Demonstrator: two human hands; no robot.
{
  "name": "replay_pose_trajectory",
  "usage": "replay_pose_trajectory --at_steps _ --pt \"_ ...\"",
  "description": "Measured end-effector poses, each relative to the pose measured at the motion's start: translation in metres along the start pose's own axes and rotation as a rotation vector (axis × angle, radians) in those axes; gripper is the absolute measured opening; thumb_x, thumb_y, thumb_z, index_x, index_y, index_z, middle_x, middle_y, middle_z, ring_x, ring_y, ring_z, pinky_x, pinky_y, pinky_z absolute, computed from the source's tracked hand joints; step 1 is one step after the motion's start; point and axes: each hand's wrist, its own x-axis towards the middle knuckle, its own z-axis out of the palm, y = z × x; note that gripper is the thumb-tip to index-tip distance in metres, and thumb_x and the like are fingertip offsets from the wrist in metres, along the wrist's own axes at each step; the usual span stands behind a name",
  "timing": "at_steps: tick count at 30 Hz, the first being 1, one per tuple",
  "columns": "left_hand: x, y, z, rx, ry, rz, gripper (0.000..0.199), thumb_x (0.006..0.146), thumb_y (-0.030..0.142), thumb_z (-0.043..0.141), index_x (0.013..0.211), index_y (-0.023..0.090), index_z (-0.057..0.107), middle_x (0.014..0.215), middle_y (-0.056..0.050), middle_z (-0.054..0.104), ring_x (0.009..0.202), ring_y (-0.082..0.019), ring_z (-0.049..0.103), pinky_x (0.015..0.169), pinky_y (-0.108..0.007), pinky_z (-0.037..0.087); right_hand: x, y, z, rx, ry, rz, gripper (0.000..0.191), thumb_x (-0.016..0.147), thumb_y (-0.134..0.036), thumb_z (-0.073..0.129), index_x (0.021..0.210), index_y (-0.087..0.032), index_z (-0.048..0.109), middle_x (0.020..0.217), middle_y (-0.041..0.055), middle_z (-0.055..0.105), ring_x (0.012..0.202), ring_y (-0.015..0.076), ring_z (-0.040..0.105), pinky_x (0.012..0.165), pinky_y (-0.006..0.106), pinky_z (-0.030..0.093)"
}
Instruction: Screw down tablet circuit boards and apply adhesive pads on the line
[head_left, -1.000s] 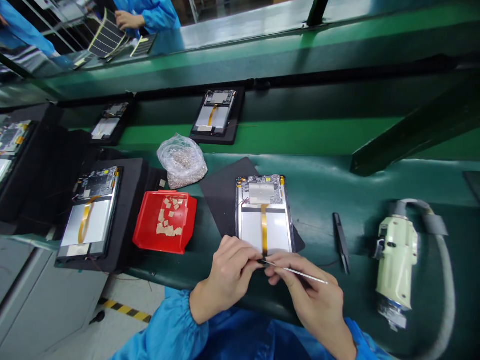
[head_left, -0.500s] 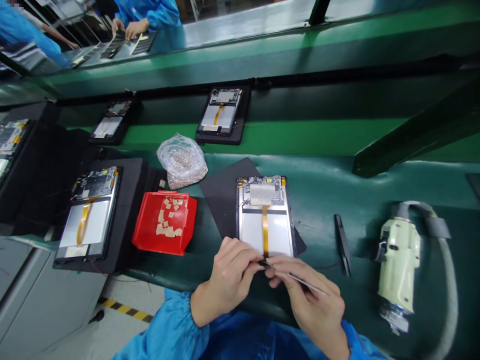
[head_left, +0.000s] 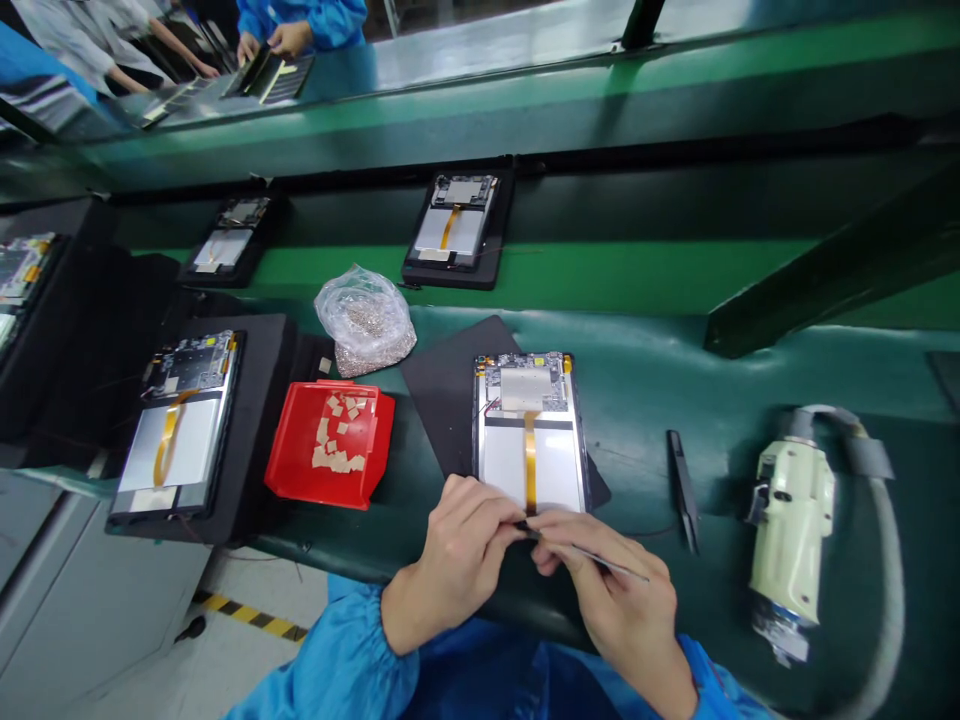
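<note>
An opened tablet lies on a dark foam sheet, its circuit board at the far end and an orange ribbon cable running down the middle. At its near edge, my left hand pinches a small black part, mostly hidden by the fingertips. My right hand is closed round a thin metal tool whose tip meets that black part. The fingertips of both hands nearly touch. Black tweezers lie on the bench to the right.
A red tray with small beige pads and a plastic bag of tiny metal pieces stand left. Other opened tablets rest on black foam blocks. A cream power tool with a hose lies right. A green post slants above. Across the line, people work.
My right hand and its tool have shifted slightly left; my left hand stays put. The tablets on the far green strip have moved right. Across the line, a co-worker has raised a dark sheet.
</note>
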Motion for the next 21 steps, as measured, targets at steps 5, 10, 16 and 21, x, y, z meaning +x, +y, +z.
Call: replay_pose_trajectory --at_steps 5,10,16,21 --pt "0.0 -0.002 0.001 -0.002 -0.003 0.002 0.01 0.096 0.01 0.059 0.093 0.018 0.064 0.084 -0.004 0.072 0.078 -0.018 0.062 0.073 -0.034 0.042 -0.011 0.006 0.004 0.004 0.068 -0.037 0.036 0.088 0.005 0.058 0.102 -0.023 0.075 0.103 0.0046 0.078 0.069 0.0148 0.073 0.062 0.028 0.065" --pt "0.002 0.001 0.001 0.002 0.017 0.011 0.01 0.094 0.008 0.061 0.094 0.018 0.063 0.084 -0.004 0.072 0.077 -0.017 0.063 0.071 -0.034 0.041 -0.027 0.015 0.01 -0.071 0.13 -0.107 0.046 0.083 0.011 0.061 0.111 -0.023 0.075 0.109 0.0067 0.077 0.081 0.0189 0.075 0.064 0.031 0.066" --pt "0.002 0.001 0.001 -0.002 0.019 0.005 0.012 0.093 0.007 0.06 0.094 0.018 0.062 0.082 -0.004 0.071 0.077 -0.018 0.062 0.071 -0.034 0.041 -0.03 0.014 0.016 -0.191 0.189 -0.159 0.047 0.082 0.01 0.064 0.113 -0.024 0.075 0.109 0.0067 0.078 0.084 0.0203 0.076 0.07 0.034 0.066" --pt "-0.001 0.002 0.004 0.004 0.011 -0.04 0.009 0.094 0.011 0.06 0.096 0.019 0.064 0.081 -0.004 0.069 0.076 -0.018 0.06 0.071 -0.035 0.042 -0.039 0.019 0.027 -0.285 0.281 -0.181 0.052 0.081 0.007 0.066 0.119 -0.027 0.074 0.11 0.0064 0.079 0.086 0.0233 0.077 0.072 0.038 0.067"
